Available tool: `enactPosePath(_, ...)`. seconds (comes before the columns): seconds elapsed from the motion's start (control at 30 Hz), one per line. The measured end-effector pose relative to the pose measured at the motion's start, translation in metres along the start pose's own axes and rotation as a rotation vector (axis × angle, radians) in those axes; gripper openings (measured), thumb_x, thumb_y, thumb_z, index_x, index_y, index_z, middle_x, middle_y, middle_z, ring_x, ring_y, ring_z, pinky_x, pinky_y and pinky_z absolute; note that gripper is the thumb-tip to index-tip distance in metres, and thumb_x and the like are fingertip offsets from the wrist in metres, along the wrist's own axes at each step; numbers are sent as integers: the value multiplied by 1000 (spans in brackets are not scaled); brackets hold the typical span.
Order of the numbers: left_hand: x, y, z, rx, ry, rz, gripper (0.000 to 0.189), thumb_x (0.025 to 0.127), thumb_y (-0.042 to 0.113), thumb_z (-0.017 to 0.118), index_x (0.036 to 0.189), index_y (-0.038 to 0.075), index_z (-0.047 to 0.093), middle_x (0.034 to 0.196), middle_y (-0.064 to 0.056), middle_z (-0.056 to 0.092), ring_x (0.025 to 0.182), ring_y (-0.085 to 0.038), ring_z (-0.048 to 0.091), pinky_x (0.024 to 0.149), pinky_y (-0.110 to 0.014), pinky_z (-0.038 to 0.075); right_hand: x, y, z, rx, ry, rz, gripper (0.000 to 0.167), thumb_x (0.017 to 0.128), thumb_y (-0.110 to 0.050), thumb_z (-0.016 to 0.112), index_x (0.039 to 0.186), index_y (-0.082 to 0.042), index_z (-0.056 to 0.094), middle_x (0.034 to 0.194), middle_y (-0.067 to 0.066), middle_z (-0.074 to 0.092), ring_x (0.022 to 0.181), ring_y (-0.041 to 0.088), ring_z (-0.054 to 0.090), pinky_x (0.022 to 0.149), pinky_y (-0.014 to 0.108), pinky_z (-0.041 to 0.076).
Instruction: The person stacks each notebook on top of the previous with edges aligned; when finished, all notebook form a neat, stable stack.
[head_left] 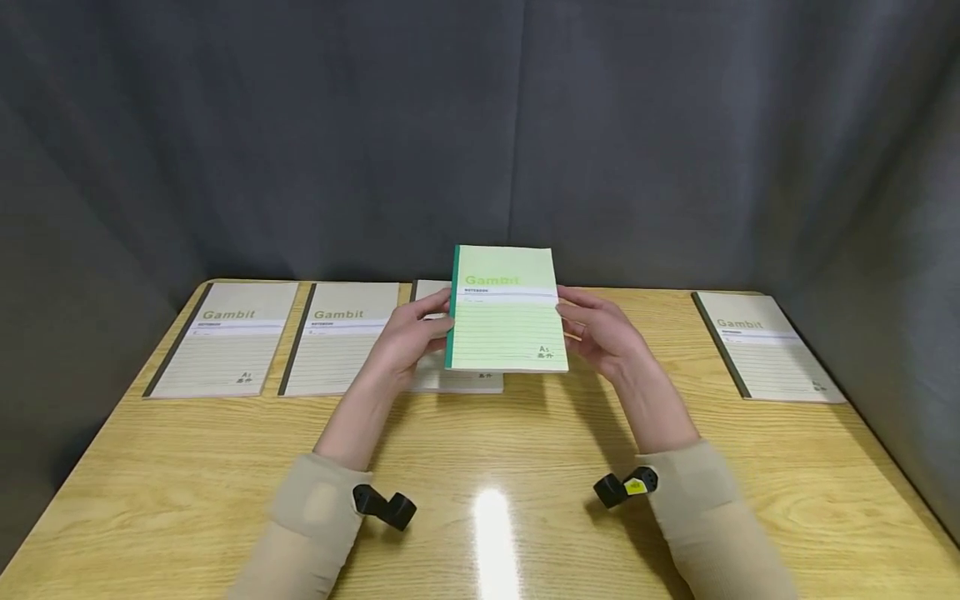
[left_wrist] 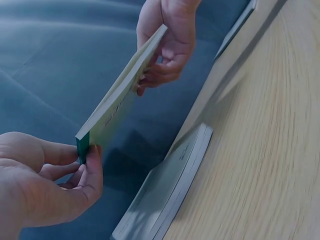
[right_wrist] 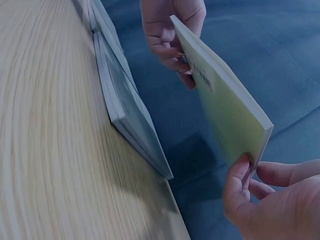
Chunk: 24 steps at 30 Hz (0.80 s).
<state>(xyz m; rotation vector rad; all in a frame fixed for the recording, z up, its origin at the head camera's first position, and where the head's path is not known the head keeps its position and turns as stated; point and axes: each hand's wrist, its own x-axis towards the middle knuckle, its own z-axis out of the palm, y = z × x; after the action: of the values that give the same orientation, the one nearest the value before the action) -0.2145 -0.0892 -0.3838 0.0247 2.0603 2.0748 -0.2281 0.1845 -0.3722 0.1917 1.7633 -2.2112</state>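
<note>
A pale green Gambit notebook with a dark green spine is held up above the table, its cover facing me. My left hand pinches it by the spine edge, thumb on the cover side. On the opposite edge, my right hand grips it between thumb and fingers; the right wrist view shows this pinch at a lower corner region. Behind and below the green notebook lies a grey-white notebook, partly hidden by it and my left hand. In the left wrist view that lower notebook shows layered edges.
Two grey-white notebooks with dark spines, one at far left and another beside it, lie on the wooden table. A similar notebook lies at the right. A dark curtain hangs behind the table's back edge.
</note>
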Motion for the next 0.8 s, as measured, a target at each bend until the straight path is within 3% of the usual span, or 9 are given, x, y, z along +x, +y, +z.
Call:
enactPosePath(0.33,0,-3,-24,72,19,-22,56,104,5,53,158,13,42,141,-13,51,105,-15,58,86,-27,52,8,11,17,-34,-13,-15,46,105,-11,57,150,-2,51,102,-8,75,90,8,69,78,22,57)
enactPosePath(0.53,0,-7,-32,128,20,-52,55,106,7,50,159,12,39,144,-13,48,112,-20,51,95,-34,50,10,19,24,-62,15,8,43,103,-14,61,145,-3,57,102,-8,76,99,11,69,85,24,57)
enactPosePath(0.7,2,-8,-39,214,36,-66,56,107,6,47,161,11,34,150,-16,45,116,-23,47,102,-39,47,10,22,30,-81,-6,5,44,104,-16,61,146,-4,57,120,0,73,109,12,69,95,27,58)
enactPosePath(0.8,5,-8,-41,238,54,-71,55,107,4,47,160,10,35,148,-18,46,112,-22,47,99,-36,46,10,22,33,-102,-22,1,45,105,-17,59,148,-3,53,139,10,65,115,14,67,105,33,55)
